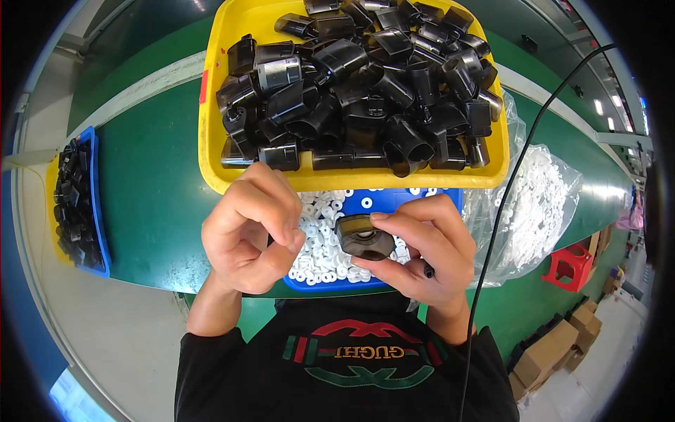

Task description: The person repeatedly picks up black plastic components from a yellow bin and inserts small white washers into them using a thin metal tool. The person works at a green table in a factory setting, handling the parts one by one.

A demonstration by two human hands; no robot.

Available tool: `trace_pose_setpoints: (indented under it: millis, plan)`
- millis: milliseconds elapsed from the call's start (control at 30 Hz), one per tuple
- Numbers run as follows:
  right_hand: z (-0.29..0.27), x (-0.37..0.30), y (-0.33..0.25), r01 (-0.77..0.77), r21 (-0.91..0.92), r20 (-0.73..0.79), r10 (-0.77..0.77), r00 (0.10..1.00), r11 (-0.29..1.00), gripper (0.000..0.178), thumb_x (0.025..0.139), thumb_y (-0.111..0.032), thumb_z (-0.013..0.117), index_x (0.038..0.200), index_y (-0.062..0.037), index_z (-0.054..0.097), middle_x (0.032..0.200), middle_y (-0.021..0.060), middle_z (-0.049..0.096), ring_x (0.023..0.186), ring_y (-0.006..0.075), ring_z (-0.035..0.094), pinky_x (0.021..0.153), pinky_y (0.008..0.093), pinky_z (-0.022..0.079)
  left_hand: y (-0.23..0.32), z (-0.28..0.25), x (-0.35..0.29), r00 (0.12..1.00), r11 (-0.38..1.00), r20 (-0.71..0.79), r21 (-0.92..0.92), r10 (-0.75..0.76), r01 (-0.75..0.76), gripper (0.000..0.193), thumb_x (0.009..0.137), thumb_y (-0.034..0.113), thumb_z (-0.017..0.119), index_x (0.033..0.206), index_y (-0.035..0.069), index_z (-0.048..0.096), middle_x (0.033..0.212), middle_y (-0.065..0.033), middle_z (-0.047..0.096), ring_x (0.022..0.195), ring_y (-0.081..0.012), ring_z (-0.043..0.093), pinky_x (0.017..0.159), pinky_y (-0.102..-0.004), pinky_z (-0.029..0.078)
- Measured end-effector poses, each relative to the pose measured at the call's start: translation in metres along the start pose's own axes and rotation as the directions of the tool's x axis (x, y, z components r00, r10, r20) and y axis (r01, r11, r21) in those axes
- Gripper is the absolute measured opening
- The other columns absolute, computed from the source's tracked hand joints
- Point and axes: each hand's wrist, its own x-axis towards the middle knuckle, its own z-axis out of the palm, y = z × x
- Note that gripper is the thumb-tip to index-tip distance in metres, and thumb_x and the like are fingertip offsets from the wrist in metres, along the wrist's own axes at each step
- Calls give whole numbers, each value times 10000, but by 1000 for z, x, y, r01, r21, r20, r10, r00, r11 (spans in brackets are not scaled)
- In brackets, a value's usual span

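Observation:
My right hand [439, 246] grips a smoky, see-through black plastic housing [364, 246] between thumb and fingers, its opening showing something pale inside. A small black rod tip [429, 270] pokes out by the same hand's curled fingers. To the left, my left hand [249, 228] is closed, thumb against fingertips; a bit of something dark shows there, too small to name. Both hands are over a blue tray [337, 287] of small white plastic rings [320, 264]. Just beyond, a yellow bin [351, 181] is heaped with similar black housings [337, 60].
A clear bag of white pieces [531, 211] lies right of the trays. A black cable [503, 204] hangs down in front of it. Far left stands a blue bin [95, 204] of black parts. A red stool [568, 267] and cardboard boxes [545, 352] are on the right.

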Motion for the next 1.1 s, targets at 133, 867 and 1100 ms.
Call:
trace_pose_setpoints:
  millis: [133, 867, 1100]
  plan:
    - [0, -1, 1, 1, 5, 4, -1, 1000, 1000, 494, 584, -129, 899, 1039, -55, 721, 860, 53, 600, 683, 184, 596, 533, 272, 497, 3, 5, -3, 997, 996, -27, -57, -73, 72, 255, 748, -89, 629, 931, 58, 530, 891, -102, 570, 748, -167, 539, 672, -281, 454]
    - [-27, 30, -24, 193, 851, -123, -171, 978, 489, 200, 864, 15, 578, 707, -78, 496, 669, 49, 617, 513, 135, 558, 398, 213, 353, 7, 13, 6, 949, 947, 235, 290, -209, 137, 390, 581, 49, 773, 967, 45, 716, 805, -93, 685, 693, -241, 677, 620, -303, 523]
    - [1, 30, -29, 91, 931, -84, -35, 996, 354, 223, 831, 49, 609, 677, -67, 498, 547, 63, 536, 424, 161, 437, 379, 275, 292, 4, 15, -1, 897, 926, 301, 298, -323, 233, 391, 589, 57, 781, 960, 41, 658, 854, -85, 681, 755, -288, 668, 682, -338, 527]
